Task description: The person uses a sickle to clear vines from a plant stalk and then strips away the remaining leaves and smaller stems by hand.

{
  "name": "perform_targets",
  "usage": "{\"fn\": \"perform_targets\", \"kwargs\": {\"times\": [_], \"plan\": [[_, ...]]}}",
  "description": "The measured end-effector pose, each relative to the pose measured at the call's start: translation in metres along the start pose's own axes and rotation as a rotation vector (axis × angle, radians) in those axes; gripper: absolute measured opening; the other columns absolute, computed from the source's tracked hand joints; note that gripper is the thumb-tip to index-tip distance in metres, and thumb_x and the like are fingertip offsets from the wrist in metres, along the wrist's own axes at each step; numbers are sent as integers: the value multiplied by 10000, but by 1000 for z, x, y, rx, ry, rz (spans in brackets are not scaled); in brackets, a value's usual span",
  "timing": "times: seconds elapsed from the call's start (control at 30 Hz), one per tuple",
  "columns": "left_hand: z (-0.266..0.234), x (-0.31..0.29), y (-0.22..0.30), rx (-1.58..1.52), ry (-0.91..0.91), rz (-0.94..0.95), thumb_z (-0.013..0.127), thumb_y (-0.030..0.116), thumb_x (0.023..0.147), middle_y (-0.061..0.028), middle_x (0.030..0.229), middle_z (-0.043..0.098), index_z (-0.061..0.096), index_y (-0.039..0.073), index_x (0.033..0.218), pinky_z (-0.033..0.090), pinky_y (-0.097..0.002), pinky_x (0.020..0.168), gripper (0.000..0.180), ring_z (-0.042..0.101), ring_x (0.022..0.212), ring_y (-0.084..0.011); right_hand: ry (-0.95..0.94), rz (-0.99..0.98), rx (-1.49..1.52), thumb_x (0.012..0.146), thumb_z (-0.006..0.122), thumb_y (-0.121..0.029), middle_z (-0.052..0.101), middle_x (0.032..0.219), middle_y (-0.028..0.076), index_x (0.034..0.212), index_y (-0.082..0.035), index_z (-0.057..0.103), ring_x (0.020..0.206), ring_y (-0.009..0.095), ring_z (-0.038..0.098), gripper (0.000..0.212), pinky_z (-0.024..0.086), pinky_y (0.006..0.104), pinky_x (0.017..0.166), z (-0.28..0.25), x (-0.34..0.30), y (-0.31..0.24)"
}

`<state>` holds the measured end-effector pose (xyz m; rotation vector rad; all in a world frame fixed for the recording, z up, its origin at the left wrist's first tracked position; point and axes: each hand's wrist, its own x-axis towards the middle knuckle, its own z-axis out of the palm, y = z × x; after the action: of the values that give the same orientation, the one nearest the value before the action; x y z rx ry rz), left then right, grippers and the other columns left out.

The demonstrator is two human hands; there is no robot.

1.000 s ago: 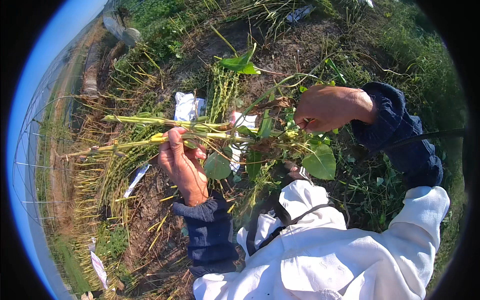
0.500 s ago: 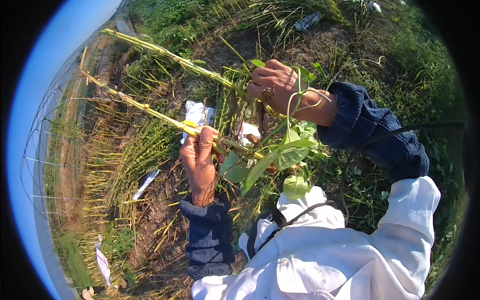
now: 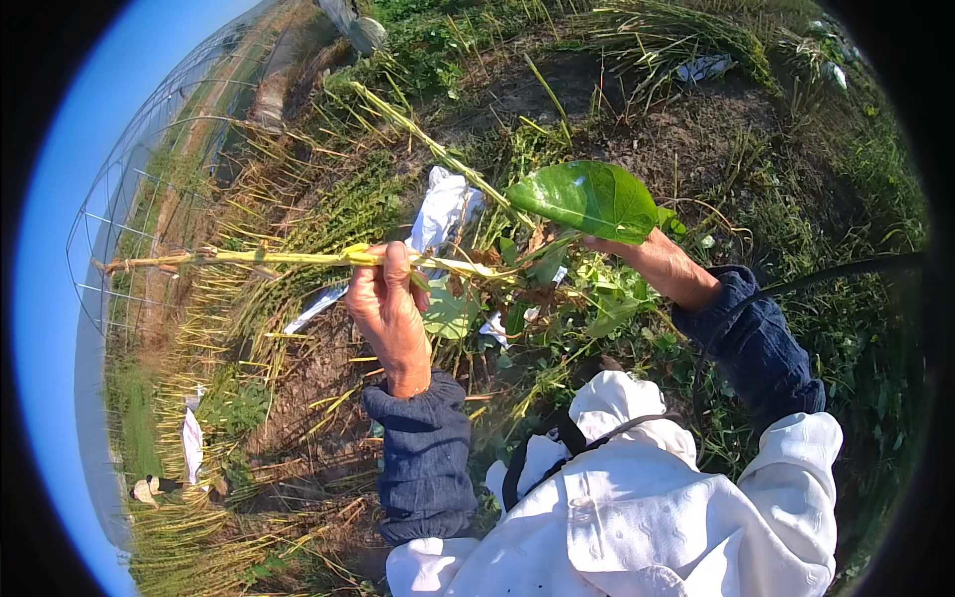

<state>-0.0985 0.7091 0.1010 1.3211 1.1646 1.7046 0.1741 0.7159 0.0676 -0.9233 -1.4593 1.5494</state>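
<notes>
In my left hand (image 3: pixel 386 308) is a yellow-green stalk (image 3: pixel 229 258), which looks like sesame, pinched between thumb and fingers. Its brownish end points left, and its other end runs into a tangle of vine between my hands. A second green stalk with pods (image 3: pixel 423 141) slants up and to the left from that tangle. My right hand (image 3: pixel 629 251) is at the right side of the tangle. A large glossy leaf (image 3: pixel 587 199) covers its fingers, so what they grip is hidden. Paler vine leaves (image 3: pixel 451 313) hang below the stalks.
Bundles of cut stalks (image 3: pixel 686 35) lie at the far right, and more cut stalks (image 3: pixel 214 318) lie along the left. White scraps (image 3: pixel 441 207) are scattered on the soil. A wire-hoop frame (image 3: pixel 119 214) stands at the far left. A dark strap (image 3: pixel 796 287) crosses near my right sleeve.
The stalk in my left hand has swung from slanting to nearly level. The second stalk's far end has shifted right. My right hand has moved right and down, behind the big leaf.
</notes>
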Motion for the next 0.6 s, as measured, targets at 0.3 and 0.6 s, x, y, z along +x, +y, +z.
{"fn": "perform_targets", "kwargs": {"times": [0.3,0.6], "plan": [[22,-10,-12,-60,-96,-155,608,231,919,11,703,538,609,32,952,389,-231,469,202,486,512,-84,-360,-264,-471,891,545,-234,469,1343,168,1299,12,434,1175,276,510,489,406,362,976,14,2,-46],[12,-19,-9,58,-217,-207,606,226,924,11,716,570,613,16,939,387,-196,497,210,485,540,-57,150,-430,-882,842,633,-289,588,766,134,876,-32,600,689,338,607,262,464,430,562,53,-10,-55]]}}
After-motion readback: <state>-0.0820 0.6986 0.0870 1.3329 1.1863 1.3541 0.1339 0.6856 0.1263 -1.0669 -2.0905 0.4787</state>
